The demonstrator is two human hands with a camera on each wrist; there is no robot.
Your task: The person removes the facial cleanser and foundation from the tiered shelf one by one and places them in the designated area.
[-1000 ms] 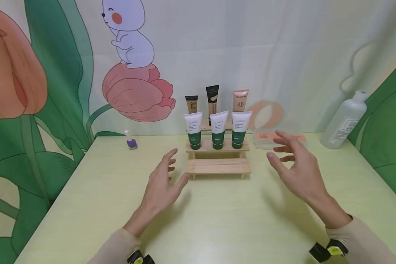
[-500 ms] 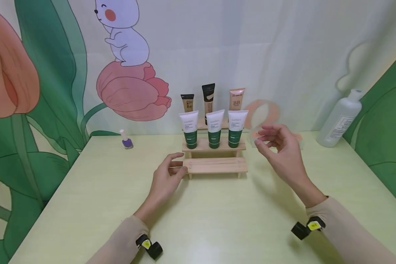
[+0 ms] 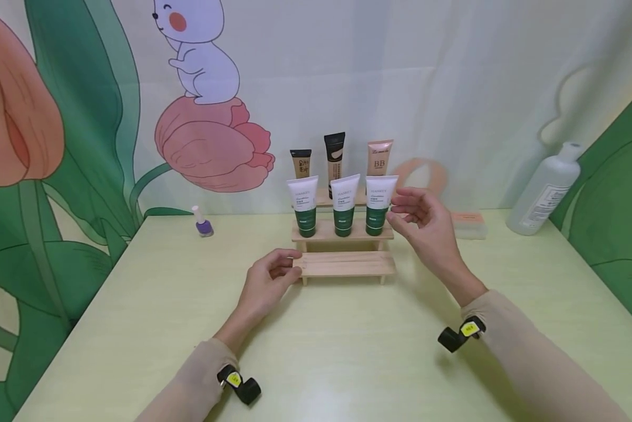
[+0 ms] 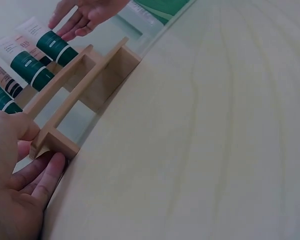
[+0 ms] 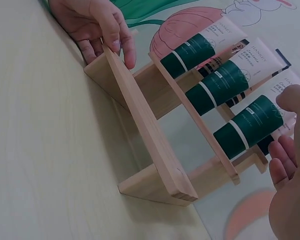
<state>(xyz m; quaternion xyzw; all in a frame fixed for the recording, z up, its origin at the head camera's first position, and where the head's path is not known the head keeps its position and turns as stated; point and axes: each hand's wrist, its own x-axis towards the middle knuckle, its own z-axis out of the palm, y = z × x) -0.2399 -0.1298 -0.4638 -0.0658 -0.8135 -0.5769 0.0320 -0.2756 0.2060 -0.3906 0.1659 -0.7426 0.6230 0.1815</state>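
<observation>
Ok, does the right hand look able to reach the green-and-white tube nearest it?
Likely yes: the right hand is right beside the nearest tube, with nothing standing between them. The left hand holds the opposite end of the wooden stand, out of the way.

You can read HANKEY on your white-and-green tubes [image 5: 235,77], though the script below it's too small to be sure of. Your pink tube [image 3: 380,158] says BB, with tiny script above. Lettering on your white bottle [image 3: 545,190] and your yellow wrist tags [image 3: 470,329]? Too small to make out, tbh.
</observation>
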